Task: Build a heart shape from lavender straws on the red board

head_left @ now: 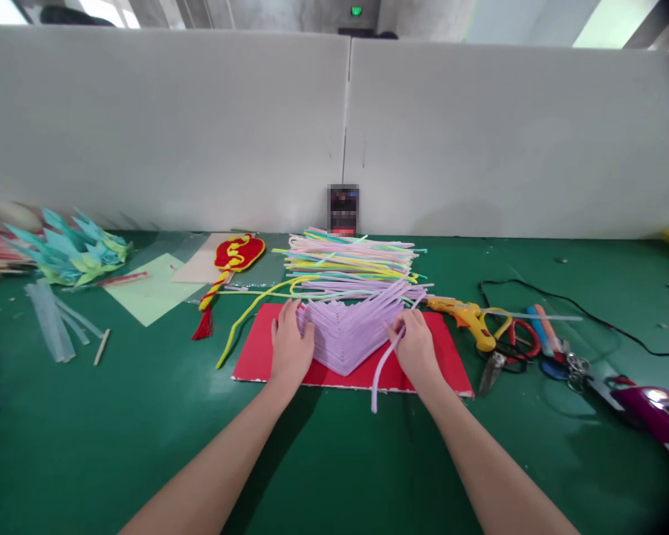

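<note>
On a red board lies a V-shaped lilac piece made of many pipe cleaners laid side by side. My left hand rests on its left edge, fingers stretched and lying flat. At the right edge, my right hand pinches a single lilac pipe cleaner, whose loose end hangs past the board's front edge. Behind the board is a pile of pipe cleaners in lilac, yellow, pink and mint. One yellow pipe cleaner bends out over the table to the left.
Right of the board lie a yellow glue gun, scissors and a purple tool. A black cord crosses the green table. To the left are a red fan-shaped ornament, green paper, clear glue sticks and teal folded paper.
</note>
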A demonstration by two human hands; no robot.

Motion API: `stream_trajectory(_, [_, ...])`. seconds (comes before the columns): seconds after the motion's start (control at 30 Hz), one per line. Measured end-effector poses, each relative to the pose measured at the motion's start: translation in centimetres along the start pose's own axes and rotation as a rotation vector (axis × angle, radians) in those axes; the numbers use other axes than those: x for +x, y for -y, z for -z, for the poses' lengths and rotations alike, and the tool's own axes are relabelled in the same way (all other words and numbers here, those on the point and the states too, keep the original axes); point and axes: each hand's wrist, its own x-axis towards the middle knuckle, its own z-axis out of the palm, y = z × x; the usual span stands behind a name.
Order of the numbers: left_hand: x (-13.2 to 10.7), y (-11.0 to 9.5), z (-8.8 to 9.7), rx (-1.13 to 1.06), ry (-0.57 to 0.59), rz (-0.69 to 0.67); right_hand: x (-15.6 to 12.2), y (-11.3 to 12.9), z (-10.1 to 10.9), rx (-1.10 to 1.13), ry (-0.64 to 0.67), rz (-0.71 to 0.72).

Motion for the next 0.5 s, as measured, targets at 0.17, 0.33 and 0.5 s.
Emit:
stream_trajectory(0.17, [0.04, -0.03, 0.26, -0.073, 0.012, 0.053, 0.10, -0.45, -0.27, 0.049, -0.054, -0.030])
stream_trajectory(0.33, [0.14, -0.52, 0.84, -0.212, -0.054, 0.050, 0.14, -0.71, -0.26, 0.071, -0.081, -0.036])
stream_trajectory(0.5, [0.84, -0.26, 0.93, -0.523, -0.154, 0.124, 0.16, -0.63, -0.16, 0.058, -0.096, -0.039])
